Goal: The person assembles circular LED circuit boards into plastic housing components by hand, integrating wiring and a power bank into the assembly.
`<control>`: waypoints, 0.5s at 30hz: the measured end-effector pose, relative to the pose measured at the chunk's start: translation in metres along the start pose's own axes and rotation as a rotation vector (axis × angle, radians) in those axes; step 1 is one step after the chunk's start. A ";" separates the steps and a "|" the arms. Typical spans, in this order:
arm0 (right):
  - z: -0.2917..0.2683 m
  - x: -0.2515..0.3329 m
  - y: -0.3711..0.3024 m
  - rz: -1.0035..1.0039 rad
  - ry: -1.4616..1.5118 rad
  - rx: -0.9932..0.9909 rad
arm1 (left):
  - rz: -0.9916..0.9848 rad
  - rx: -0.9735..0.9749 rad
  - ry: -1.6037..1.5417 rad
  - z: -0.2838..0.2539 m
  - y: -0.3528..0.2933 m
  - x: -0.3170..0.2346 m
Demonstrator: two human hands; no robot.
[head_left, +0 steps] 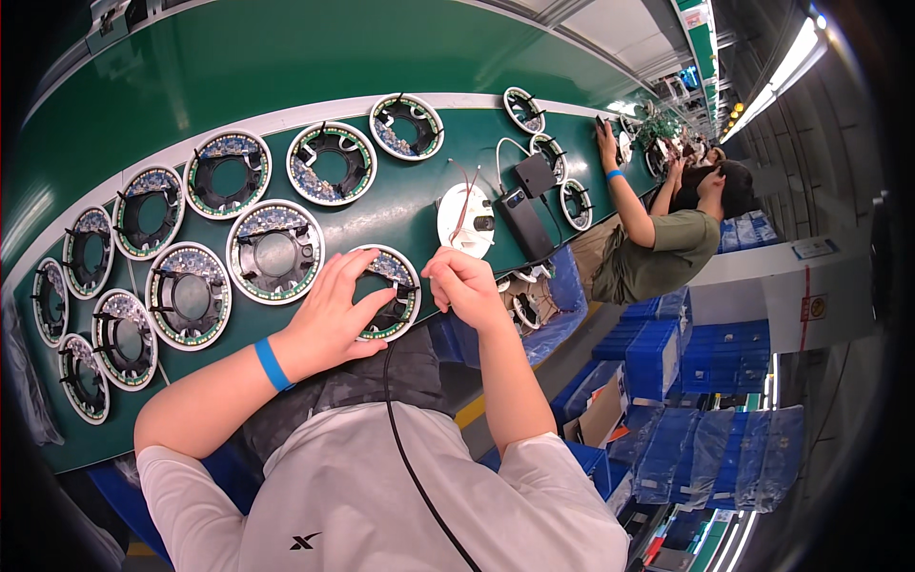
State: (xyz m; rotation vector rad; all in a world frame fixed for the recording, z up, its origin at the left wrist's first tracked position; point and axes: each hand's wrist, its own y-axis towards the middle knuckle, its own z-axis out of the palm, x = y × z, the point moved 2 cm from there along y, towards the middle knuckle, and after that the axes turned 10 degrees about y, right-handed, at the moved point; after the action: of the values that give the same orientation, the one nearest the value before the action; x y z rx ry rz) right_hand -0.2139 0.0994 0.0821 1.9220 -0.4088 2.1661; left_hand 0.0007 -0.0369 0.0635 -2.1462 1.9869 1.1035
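White-rimmed ring unit (405, 305) sits nr bench (381, 210) edge; L hand (332, 303) open, spread over its 9 o'clock side. R hand (462, 286) curled at 3; can't tell if gripping anything. Uneven pressure might tip it off at 6 o'clock.

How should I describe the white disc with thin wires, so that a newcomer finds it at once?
On the long green table, look just beyond the person's right hand. There, left of the larger black box, is the white disc. Its face is mostly white, with thin reddish wires across it, while the ring-shaped parts nearby have open centres.
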 end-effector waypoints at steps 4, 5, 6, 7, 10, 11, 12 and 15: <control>0.008 0.007 0.002 0.160 -0.176 -0.076 | -0.007 -0.001 0.006 0.000 -0.001 0.000; 0.009 0.006 0.004 0.162 -0.176 -0.077 | -0.003 -0.001 0.006 0.000 -0.001 0.000; 0.011 0.010 0.006 -0.076 -0.441 -0.049 | 0.001 0.000 0.007 0.000 0.000 0.000; 0.014 0.014 0.007 -0.318 -0.703 -0.018 | 0.002 0.001 0.005 0.000 0.000 0.000; 0.018 0.017 0.007 -0.295 -0.795 -0.022 | -0.005 0.002 0.011 -0.001 -0.002 0.000; 0.017 0.017 0.006 -0.293 -0.796 -0.022 | 0.002 0.003 0.020 0.000 -0.002 0.001; 0.017 0.016 0.005 -0.288 -0.826 -0.035 | 0.009 0.005 0.029 0.001 -0.002 0.001; 0.016 0.017 0.004 -0.218 -0.848 -0.063 | 0.013 -0.002 0.015 0.002 -0.003 0.001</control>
State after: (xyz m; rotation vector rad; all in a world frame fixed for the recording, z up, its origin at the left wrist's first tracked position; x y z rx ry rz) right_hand -0.2025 0.0895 0.1004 2.6169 -0.3575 1.1061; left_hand 0.0021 -0.0368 0.0601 -2.1520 2.0095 1.0952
